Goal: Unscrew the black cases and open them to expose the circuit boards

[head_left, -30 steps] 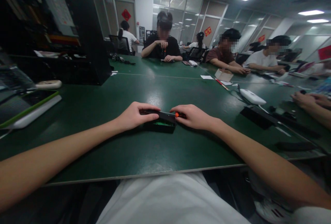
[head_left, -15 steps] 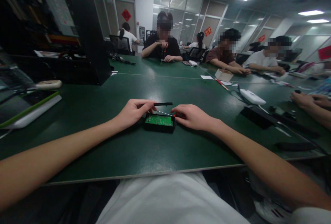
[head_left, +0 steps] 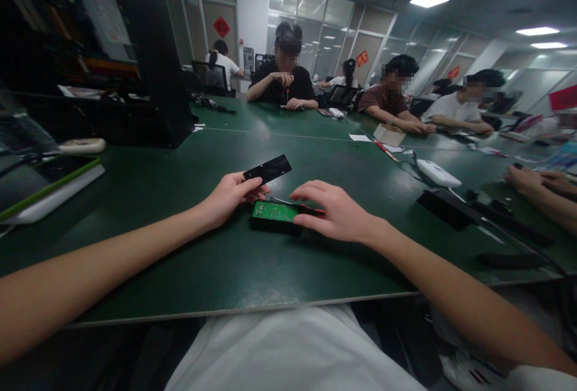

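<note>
Head view, centre of frame: the left hand point(head_left: 228, 198) pinched a black cover point(head_left: 268, 169) between thumb and fingers, raised off the worktop point(head_left: 180, 258). Just below lay the open box point(head_left: 274, 227) with its green board point(head_left: 274, 211). The right hand point(head_left: 336, 216) lay half-spread over the box's right end; I could not tell if its fingers gripped anything.

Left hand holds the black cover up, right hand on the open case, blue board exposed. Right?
No: the board is green, not blue, per the head view. Left hand does hold the black cover up; right hand is on the open case.
</note>
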### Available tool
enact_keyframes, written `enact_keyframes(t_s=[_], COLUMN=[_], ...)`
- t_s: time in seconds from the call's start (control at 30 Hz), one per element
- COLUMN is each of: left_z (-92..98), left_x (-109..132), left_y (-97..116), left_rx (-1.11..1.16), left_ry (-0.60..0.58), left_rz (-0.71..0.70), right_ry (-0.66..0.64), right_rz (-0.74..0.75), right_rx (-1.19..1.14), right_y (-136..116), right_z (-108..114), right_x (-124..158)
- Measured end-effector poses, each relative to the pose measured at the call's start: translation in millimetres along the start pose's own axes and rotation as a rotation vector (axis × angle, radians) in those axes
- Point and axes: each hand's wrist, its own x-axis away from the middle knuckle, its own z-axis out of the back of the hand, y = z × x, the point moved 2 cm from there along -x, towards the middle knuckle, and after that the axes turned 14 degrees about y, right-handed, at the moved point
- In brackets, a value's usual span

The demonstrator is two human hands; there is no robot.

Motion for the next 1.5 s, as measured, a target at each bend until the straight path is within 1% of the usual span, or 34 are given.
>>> enact_keyframes(t_s=[0.13, 0.2, 0.27, 0.33, 0.4, 0.47, 0.53, 0.6, 0.63, 0.7, 0.73, 0.8, 0.87, 0.93, 1.0, 1.07, 1.13, 1.2, 1.23, 1.27, 1.37, 1.47, 1.5], left_z=[-1.6, -2.4, -2.4, -1.9, -1.6, -2.6, -5.1, -8.2, -9.5, -10.9, -11.0, -10.2, -9.0, -8.4, -8.6, -9.3, -10.1, -11.2, -12.0, -13.1, -17.1, -19.6, -19.9], left_x=[1.0, 1.2, 1.1, 1.3, 2.6, 5.3, 9.2, 13.0, 14.4, 16.1, 16.2, 15.6, 14.4, 13.7, 13.6, 14.1, 14.9, 16.4, 17.4, 18.7, 23.5, 27.3, 28.1], left_y=[2.6, 4.0, 4.5, 4.2, 3.8, 3.8, 4.3, 4.7, 4.8, 4.3, 3.8, 2.6, 1.3, 0.6, 0.7, 1.8, 3.4, 5.0, 5.6, 5.9, 6.0, 5.1, 5.0], left_rx=[0.029, 0.039, 0.055, 0.065, 0.061, 0.043, 0.015, -0.015, -0.029, -0.046, -0.048, -0.046, -0.052, -0.074, -0.096, -0.111, -0.126, -0.166, -0.198, -0.238, -0.359, -0.421, -0.426], left_ry=[0.053, 0.067, 0.079, 0.092, 0.101, 0.09, 0.057, 0.01, -0.011, -0.045, -0.054, -0.066, -0.068, -0.073, -0.076, -0.08, -0.082, -0.1, -0.118, -0.149, -0.243, -0.289, -0.295], left_rz=[0.009, 0.016, 0.037, 0.062, 0.086, 0.093, 0.089, 0.079, 0.073, 0.059, 0.052, 0.04, 0.033, 0.025, 0.016, 0.005, -0.015, -0.048, -0.072, -0.098, -0.213, -0.278, -0.296], right_ry=[-0.108, -0.11, -0.062, 0.035, 0.169, 0.315, 0.426, 0.454, 0.417, 0.242, 0.194, 0.12, 0.073, 0.027, 0.009, 0.043, 0.144, 0.26, 0.297, 0.307, 0.196, 0.027, -0.032], right_rz=[0.027, 0.04, 0.06, 0.067, 0.024, -0.07, -0.179, -0.354, -0.483, -0.769, -0.843, -0.948, -1.017, -1.074, -1.1, -1.082, -1.012, -0.896, -0.828, -0.76, -0.547, -0.37, -0.311], right_rx=[0.009, -0.029, -0.087, -0.106, -0.039, 0.121, 0.341, 0.561, 0.661, 0.798, 0.817, 0.827, 0.819, 0.798, 0.758, 0.713, 0.663, 0.577, 0.506, 0.414, 0.082, -0.167, -0.32], right_y=[-12.6, -15.7, -15.9, -10.1, 6.3, 35.4, 74.5, 118.6, 140.5, 178.3, 191.8, 209.8, 219.3, 224.5, 226.9, 225.6, 217.7, 200.3, 187.6, 172.4, 114.6, 55.2, 38.6], right_z=[-17.7, -21.6, -15.1, 3.6, 31.6, 63.3, 91.6, 112.1, 118.9, 126.4, 128.5, 130.9, 132.5, 133.9, 134.8, 134.1, 130.3, 120.4, 112.1, 101.6, 60.1, 21.3, 11.9], right_x=[-1.6, -4.6, -9.9, -16.9, -23.3, -25.0, -18.5, -2.7, 8.4, 34.0, 46.2, 66.9, 81.2, 89.4, 91.7, 87.3, 75.4, 56.8, 46.0, 35.0, 6.7, -8.1, -10.4])
